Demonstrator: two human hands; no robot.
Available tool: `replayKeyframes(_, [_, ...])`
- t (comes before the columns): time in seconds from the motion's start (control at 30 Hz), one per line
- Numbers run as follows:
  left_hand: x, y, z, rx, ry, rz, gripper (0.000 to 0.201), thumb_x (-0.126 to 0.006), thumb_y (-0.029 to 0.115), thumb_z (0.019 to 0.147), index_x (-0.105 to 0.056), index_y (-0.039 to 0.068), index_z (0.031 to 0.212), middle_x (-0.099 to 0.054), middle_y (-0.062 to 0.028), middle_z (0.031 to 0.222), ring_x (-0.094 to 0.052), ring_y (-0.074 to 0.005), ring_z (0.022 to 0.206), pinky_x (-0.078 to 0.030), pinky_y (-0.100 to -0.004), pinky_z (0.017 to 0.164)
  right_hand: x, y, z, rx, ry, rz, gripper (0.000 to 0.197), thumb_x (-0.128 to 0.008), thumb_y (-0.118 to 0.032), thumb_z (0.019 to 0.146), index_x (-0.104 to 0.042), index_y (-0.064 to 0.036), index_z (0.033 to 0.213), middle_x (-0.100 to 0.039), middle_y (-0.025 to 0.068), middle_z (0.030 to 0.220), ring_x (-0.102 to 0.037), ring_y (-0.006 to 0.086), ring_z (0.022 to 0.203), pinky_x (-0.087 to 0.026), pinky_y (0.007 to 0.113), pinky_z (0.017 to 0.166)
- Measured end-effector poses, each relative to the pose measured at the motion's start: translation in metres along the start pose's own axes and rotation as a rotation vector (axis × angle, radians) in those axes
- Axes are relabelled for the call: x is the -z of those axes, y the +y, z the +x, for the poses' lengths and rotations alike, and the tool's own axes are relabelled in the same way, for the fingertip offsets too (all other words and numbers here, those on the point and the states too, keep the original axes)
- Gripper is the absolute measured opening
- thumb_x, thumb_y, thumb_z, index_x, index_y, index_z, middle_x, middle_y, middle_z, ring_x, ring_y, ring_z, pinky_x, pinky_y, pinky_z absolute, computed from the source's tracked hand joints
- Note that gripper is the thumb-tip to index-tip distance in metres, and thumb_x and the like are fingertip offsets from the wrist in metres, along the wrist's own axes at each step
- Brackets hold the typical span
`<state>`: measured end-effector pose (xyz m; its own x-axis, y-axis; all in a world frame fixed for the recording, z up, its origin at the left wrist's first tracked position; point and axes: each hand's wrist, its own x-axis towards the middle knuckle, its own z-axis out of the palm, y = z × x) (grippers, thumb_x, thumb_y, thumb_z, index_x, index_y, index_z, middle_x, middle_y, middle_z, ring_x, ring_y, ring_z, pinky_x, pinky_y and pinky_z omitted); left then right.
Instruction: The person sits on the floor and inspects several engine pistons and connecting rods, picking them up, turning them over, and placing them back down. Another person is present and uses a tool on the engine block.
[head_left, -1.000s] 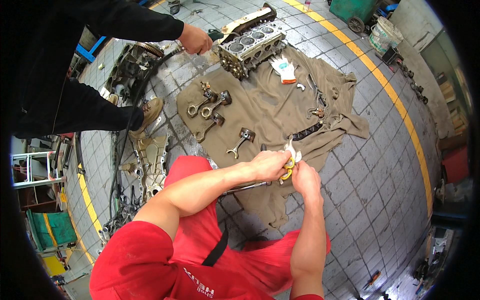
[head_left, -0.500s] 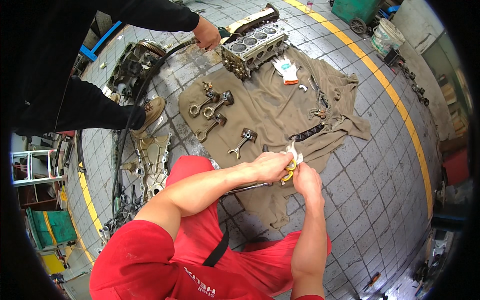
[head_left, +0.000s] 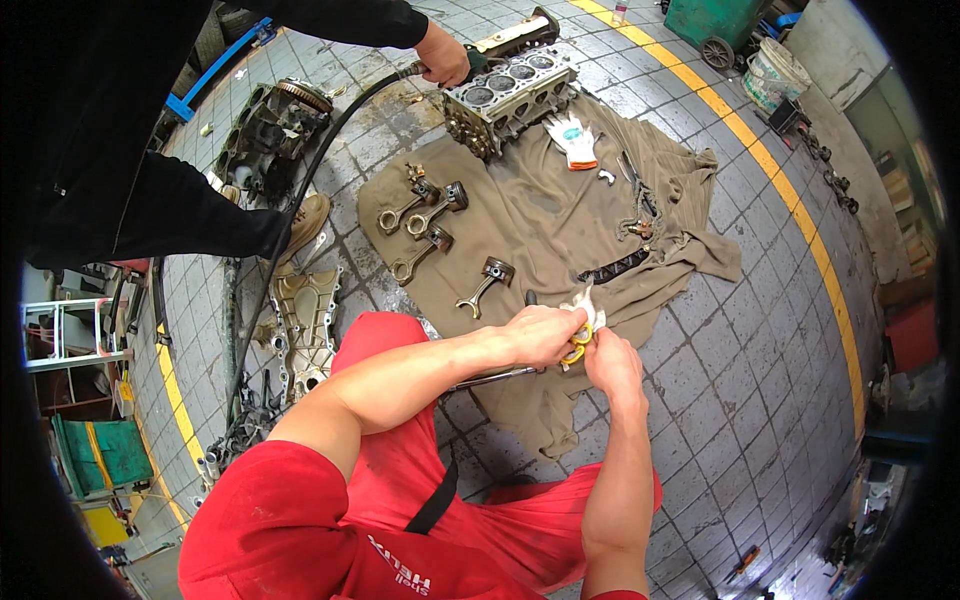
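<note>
Seen from above, a person in red overalls crouched over a tiled workshop floor (head_left: 760,400), both bare forearms reaching forward to meet at the near edge of a brown cloth (head_left: 560,230) spread on the tiles. The left hand (head_left: 540,335) and right hand (head_left: 612,362) were pressed close together, each grip closed around a white rag (head_left: 585,305) and a small yellow part (head_left: 577,345) pinched between them; the rag stuck up above the fingers, and the yellow part showed in the narrow gap between the two hands. A metal bar (head_left: 495,378) lay on the cloth just below the left wrist. Farther out on the cloth lay four connecting rods with pistons (head_left: 440,225), a white work glove (head_left: 575,138) and a dark strip (head_left: 612,267). At the cloth's far edge sat an engine head (head_left: 505,100), where another person in black rested a hand (head_left: 445,58) holding a black hose (head_left: 300,190).
</note>
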<state>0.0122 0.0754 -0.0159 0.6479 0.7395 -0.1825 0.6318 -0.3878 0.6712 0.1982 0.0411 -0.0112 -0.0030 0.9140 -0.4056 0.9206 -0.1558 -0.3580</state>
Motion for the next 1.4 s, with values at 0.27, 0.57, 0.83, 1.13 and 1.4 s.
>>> replayKeyframes(0.27, [0.000, -0.001, 0.000, -0.003, -0.008, 0.002, 0.029, -0.070, 0.016, 0.093, -0.056, 0.000, 0.113, -0.069, -0.0215, 0.099, -0.068, -0.0460, 0.091, -0.055, -0.0529, 0.074, 0.000, 0.000, 0.000, -0.004, -0.012, -0.008, 0.031, -0.055, -0.029, 0.103, -0.071, -0.0024, 0.107, -0.076, 0.0272, 0.103, -0.071, 0.0476, 0.102, -0.054, 0.057, 0.091])
replayKeyframes(0.57, [-0.001, -0.001, 0.002, 0.041, -0.074, -0.019, 0.030, -0.070, 0.016, 0.093, -0.057, 0.000, 0.114, -0.069, -0.0213, 0.100, -0.069, -0.0452, 0.092, -0.056, -0.0525, 0.075, 0.002, -0.001, 0.001, -0.031, -0.054, -0.011, 0.032, -0.055, -0.030, 0.103, -0.072, -0.0033, 0.112, -0.075, 0.0263, 0.108, -0.070, 0.0467, 0.104, -0.054, 0.056, 0.092])
replayKeyframes(0.83, [0.005, 0.002, -0.001, 0.005, -0.040, -0.006, 0.031, -0.070, 0.020, 0.095, -0.057, 0.002, 0.116, -0.070, -0.0208, 0.102, -0.069, -0.0452, 0.095, -0.056, -0.0531, 0.077, 0.000, 0.000, 0.001, 0.002, -0.042, -0.023, 0.030, -0.059, -0.028, 0.101, -0.071, -0.0020, 0.110, -0.076, 0.0253, 0.104, -0.072, 0.0445, 0.103, -0.055, 0.056, 0.091])
replayKeyframes(1.13, [0.019, 0.012, -0.001, 0.062, 0.111, -0.029, 0.025, -0.068, 0.022, 0.095, -0.063, 0.002, 0.108, -0.073, -0.0216, 0.103, -0.070, -0.0452, 0.100, -0.056, -0.0537, 0.083, 0.007, -0.007, -0.002, -0.018, 0.041, 0.067, 0.031, -0.058, -0.030, 0.105, -0.069, -0.0014, 0.110, -0.076, 0.0264, 0.101, -0.072, 0.0472, 0.099, -0.054, 0.058, 0.090])
replayKeyframes(1.4, [0.027, -0.008, 0.008, 0.167, 0.339, -0.179, 0.032, -0.077, 0.031, 0.095, -0.065, 0.003, 0.106, -0.070, -0.0209, 0.089, -0.070, -0.0383, 0.081, -0.053, -0.0466, 0.069, 0.016, -0.019, 0.001, -0.055, 0.257, 0.326, 0.046, -0.049, -0.044, 0.110, -0.068, -0.0018, 0.107, -0.074, 0.0294, 0.098, -0.070, 0.0510, 0.098, -0.052, 0.062, 0.086])
